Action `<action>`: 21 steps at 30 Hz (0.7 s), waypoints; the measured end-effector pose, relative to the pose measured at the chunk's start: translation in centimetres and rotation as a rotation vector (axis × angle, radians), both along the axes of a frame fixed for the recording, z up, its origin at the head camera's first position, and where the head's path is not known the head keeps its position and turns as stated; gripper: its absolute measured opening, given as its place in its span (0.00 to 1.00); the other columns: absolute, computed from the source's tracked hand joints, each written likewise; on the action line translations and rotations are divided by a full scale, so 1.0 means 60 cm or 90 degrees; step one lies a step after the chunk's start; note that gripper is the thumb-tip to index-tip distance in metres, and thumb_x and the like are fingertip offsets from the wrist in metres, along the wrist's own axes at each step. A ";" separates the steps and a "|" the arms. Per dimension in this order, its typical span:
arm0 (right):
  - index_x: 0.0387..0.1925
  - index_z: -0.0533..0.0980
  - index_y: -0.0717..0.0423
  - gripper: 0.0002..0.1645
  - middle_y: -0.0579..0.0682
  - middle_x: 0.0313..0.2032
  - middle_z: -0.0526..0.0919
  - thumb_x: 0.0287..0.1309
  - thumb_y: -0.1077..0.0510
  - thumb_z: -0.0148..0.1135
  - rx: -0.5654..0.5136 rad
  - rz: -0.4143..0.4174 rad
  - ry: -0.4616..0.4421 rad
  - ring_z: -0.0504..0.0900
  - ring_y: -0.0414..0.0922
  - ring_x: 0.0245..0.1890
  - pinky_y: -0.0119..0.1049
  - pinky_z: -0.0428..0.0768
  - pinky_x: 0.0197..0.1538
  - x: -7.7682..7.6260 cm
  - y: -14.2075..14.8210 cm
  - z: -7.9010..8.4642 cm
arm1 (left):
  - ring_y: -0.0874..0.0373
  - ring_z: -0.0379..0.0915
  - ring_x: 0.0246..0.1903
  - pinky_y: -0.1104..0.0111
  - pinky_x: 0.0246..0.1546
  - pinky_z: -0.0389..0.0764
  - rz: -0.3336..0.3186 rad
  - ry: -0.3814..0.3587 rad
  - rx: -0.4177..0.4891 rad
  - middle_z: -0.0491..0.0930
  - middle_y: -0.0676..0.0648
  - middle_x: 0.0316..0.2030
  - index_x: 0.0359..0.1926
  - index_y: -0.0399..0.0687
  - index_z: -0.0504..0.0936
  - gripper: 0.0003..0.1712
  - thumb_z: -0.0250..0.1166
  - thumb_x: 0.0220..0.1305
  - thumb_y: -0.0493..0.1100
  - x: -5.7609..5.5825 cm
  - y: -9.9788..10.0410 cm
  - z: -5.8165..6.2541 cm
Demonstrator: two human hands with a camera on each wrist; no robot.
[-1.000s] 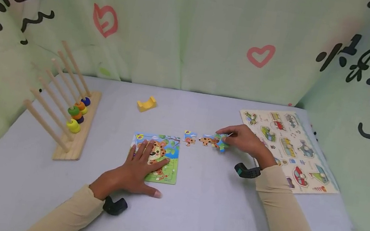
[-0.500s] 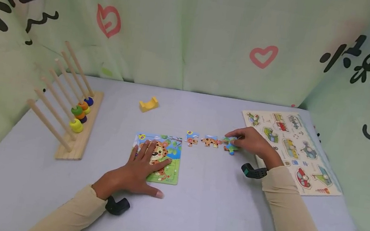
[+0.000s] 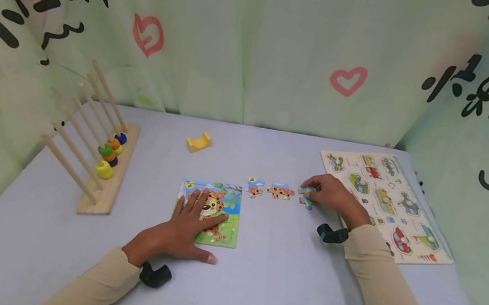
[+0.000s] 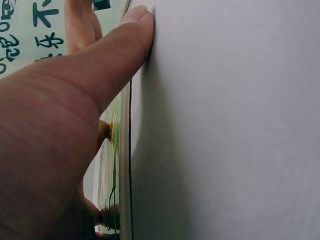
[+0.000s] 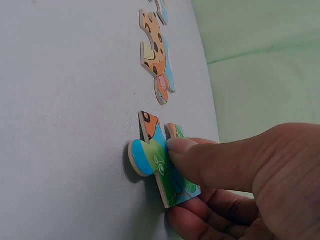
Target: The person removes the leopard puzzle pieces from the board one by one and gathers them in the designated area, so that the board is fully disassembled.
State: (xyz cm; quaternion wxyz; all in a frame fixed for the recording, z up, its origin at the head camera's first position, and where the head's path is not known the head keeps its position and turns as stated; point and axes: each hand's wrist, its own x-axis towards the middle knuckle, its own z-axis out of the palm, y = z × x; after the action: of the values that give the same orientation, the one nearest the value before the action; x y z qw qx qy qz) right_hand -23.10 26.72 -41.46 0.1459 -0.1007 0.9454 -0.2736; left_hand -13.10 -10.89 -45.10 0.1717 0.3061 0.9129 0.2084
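Note:
My left hand (image 3: 185,232) lies with fingers spread over a square leopard puzzle board (image 3: 226,232), covering its left part; in the left wrist view the thumb (image 4: 127,47) points past the board's edge. To the right, my right hand (image 3: 336,198) pinches a green and blue puzzle piece (image 5: 162,170) between thumb and fingers, close over the table. Its orange spotted corner shows in the right wrist view. Two spotted pieces lie in a row between board and hand: a small one (image 3: 255,188) near the board's corner and a wider one (image 3: 280,191).
At the left stands a wooden peg rack (image 3: 118,177) with several coloured beads (image 3: 104,170) on its pegs. A yellow curved block (image 3: 199,142) lies at the back. Behind my right hand is a large picture board (image 3: 432,259). Curtains (image 3: 249,45) enclose the table.
My right hand has drawn the green and blue piece to the right, away from the wider spotted piece it overlapped. My left hand stays on the board.

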 end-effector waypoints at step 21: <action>0.51 0.77 0.64 0.15 0.63 0.50 0.78 0.67 0.60 0.57 -0.046 -0.035 0.042 0.75 0.55 0.46 0.45 0.74 0.43 0.003 -0.006 0.014 | 0.41 0.09 0.70 0.40 0.65 0.26 0.025 0.023 0.008 0.22 0.38 0.74 0.75 0.67 0.56 0.55 0.67 0.49 0.73 0.002 0.002 0.001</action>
State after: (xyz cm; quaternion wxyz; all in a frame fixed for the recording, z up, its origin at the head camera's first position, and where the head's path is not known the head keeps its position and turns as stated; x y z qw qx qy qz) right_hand -22.90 26.38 -40.62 0.1029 -0.0886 0.9418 -0.3076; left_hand -12.95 -10.75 -45.05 0.1491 0.2928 0.9204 0.2120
